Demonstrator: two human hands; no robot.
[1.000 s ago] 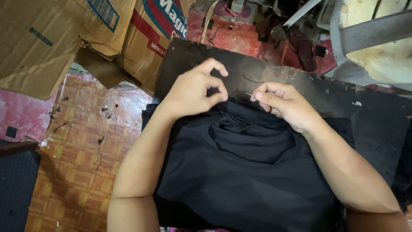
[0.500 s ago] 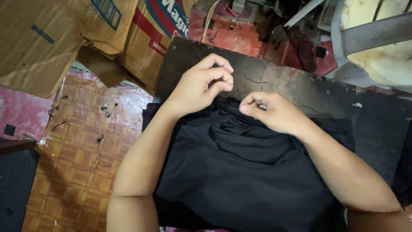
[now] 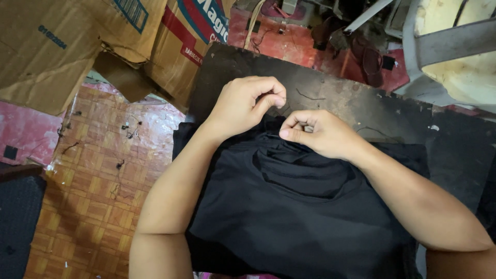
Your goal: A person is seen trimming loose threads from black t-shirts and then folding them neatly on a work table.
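Far left: flattened brown cardboard box (image 3: pixel 57 46); right of it, brown cardboard box with red-and-blue printed panel (image 3: pixel 191 36).

A black garment (image 3: pixel 305 217) lies spread flat on the dark tabletop (image 3: pixel 341 103), its far edge bunched into soft folds, its near part hanging toward the near edge.

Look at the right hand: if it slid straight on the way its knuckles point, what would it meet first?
The right hand points left across the black cloth toward the left hand. It would most likely meet the left hand's fingers first, close by, though depth is hard to judge from above.
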